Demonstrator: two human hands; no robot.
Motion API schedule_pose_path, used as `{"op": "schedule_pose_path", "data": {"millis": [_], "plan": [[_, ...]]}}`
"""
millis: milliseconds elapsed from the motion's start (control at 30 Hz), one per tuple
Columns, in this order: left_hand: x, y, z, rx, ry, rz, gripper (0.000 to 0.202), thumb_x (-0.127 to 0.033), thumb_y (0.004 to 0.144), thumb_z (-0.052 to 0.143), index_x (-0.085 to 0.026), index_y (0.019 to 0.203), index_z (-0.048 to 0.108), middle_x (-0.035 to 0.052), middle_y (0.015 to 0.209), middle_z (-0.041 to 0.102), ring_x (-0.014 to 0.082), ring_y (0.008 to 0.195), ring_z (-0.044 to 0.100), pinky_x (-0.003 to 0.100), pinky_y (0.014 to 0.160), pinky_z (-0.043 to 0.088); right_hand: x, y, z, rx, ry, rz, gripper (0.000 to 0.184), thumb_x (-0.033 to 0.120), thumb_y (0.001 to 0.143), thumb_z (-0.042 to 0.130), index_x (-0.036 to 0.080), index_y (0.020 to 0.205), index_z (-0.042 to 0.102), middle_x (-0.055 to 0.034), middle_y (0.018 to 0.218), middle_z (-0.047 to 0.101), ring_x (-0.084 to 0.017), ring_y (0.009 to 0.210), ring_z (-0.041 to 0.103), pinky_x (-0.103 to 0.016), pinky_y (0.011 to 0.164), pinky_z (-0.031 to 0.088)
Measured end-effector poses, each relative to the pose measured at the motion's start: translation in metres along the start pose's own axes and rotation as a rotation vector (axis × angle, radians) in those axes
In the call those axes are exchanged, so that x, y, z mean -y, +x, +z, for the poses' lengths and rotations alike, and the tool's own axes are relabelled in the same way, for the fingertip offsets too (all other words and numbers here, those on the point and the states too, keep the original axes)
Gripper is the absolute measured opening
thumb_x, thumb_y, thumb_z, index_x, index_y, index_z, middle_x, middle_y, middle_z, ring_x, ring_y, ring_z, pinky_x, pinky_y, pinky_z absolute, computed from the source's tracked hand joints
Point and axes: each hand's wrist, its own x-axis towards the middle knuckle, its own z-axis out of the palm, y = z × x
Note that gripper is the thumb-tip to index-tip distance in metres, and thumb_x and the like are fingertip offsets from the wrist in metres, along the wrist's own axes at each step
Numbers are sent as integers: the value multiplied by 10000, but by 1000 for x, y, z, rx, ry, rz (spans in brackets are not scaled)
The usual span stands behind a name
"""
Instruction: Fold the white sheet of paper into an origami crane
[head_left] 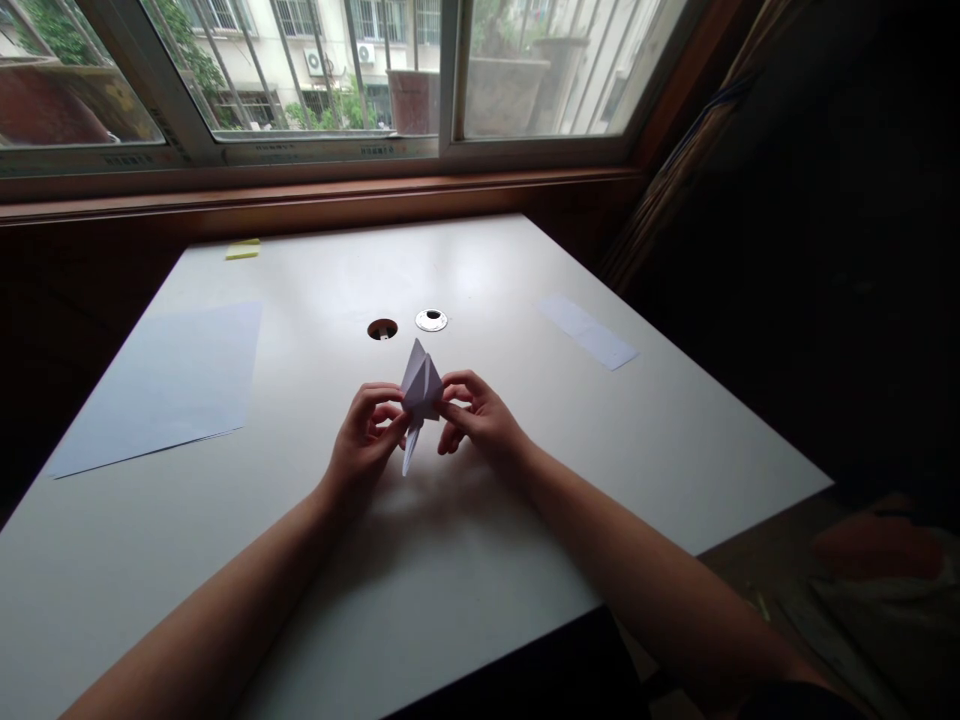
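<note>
Folded paper figure (422,385), held between our hands above the white desk (637,470), below a barred window (448,80). Our left hand (373,420) pinches its left edge between thumb and fingers; our right hand (474,412) pinches the opposite edge, so each grip is narrow and filled with paper. We judge the whole figure to be nearly weightless, stiffer where its layers stack and softer at single flaps, with dry faces unlikely to slip. Its broad, layered body looks the surest place to take hold. Its upper peak (417,350) and the slim lower spike (410,450) would, we expect, crease or bend under a hard squeeze, so light fingertips suit them best.

Beyond the window, we see a large reddish pot (52,105) at left and a smaller brown pot (414,102) near the centre; we cannot tell what either contains. Smallest of the containers, a round cable hole (373,329) in the desk shows a pale object (385,335) inside, too small for us to identify. Its likely cover (424,325), a pierced disc, lies just beside it.
</note>
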Motion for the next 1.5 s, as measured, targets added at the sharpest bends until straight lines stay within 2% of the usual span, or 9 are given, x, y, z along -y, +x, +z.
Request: {"op": "schedule_pose_path", "data": {"millis": [167, 367, 500, 667, 767, 933, 1233, 1367, 1500], "plan": [[-3, 1, -1, 33, -34, -20, 140, -271, 858, 725, -210, 971, 668, 49, 1136, 513, 133, 787, 653, 268, 602, 602, -1, -1, 0, 22, 3, -22, 355, 493, 850, 706, 232, 1045, 564, 11, 923, 620, -128, 510, 693, -202, 410, 524], [-9, 1, 2, -8, -84, -18, 123, -254, 833, 756, -198, 920, 689, 33, 1113, 536, 152, 835, 689, 345, 772, 636, 1, -1, 0, 59, 17, -142, 277, 414, 838, 752, 192, 988, 684, -28, 872, 674, -155, 646, 716, -279, 599, 591], [-5, 0, 1, 12, -122, -27, 130, -253, 816, 772, -202, 914, 702, 35, 1116, 550, 170, 865, 696, 371, 805, 640, 2, -1, -2, 56, 2, -256, 247, 383, 823, 771, 190, 975, 753, -48, 951, 649, -127, 626, 692, -271, 580, 587], [-1, 0, -2, 34, -149, -68, 135, -248, 815, 768, -198, 927, 713, 46, 1071, 569, 190, 886, 692, 388, 818, 636, 6, -3, -3, 54, -41, -306, 215, 382, 834, 760, 204, 952, 780, -50, 947, 637, -115, 622, 676, -272, 584, 607], [-3, 0, -3, 37, -177, -120, 130, -260, 804, 773, -188, 899, 722, 55, 1067, 575, 186, 868, 679, 387, 802, 630, 8, -4, -3, 58, -54, -312, 194, 376, 839, 756, 220, 950, 788, -48, 947, 625, -117, 623, 670, -294, 597, 618], [-9, 1, -3, 10, -203, -171, 103, -227, 758, 790, -182, 837, 741, 51, 1028, 573, 164, 830, 641, 296, 698, 587, 7, -5, -3, 70, -52, -292, 188, 368, 848, 745, 217, 950, 794, -50, 960, 615, -123, 652, 675, -299, 603, 631], [-12, 4, -3, 22, -199, -197, 83, -244, 757, 781, -183, 810, 759, 59, 1031, 559, 169, 865, 620, 262, 695, 548, 3, -4, -6, 55, -59, -281, 149, 331, 839, 749, 222, 923, 805, -46, 954, 605, -127, 685, 668, -290, 591, 625], [-4, 4, -4, 53, -193, -180, 129, -247, 793, 762, -197, 910, 739, 57, 1064, 562, 172, 883, 634, 272, 731, 555, 3, -3, -5, 23, -50, -262, 156, 330, 820, 762, 220, 924, 801, -42, 944, 608, -123, 662, 662, -292, 595, 607], [1, 2, -3, 96, -204, -130, 268, -254, 797, 776, -222, 1047, 687, 61, 1111, 567, 196, 945, 651, 340, 844, 574, 4, -2, -5, -20, -16, -224, 173, 329, 811, 767, 225, 946, 792, -36, 928, 624, -113, 616, 657, -284, 582, 579]]}}
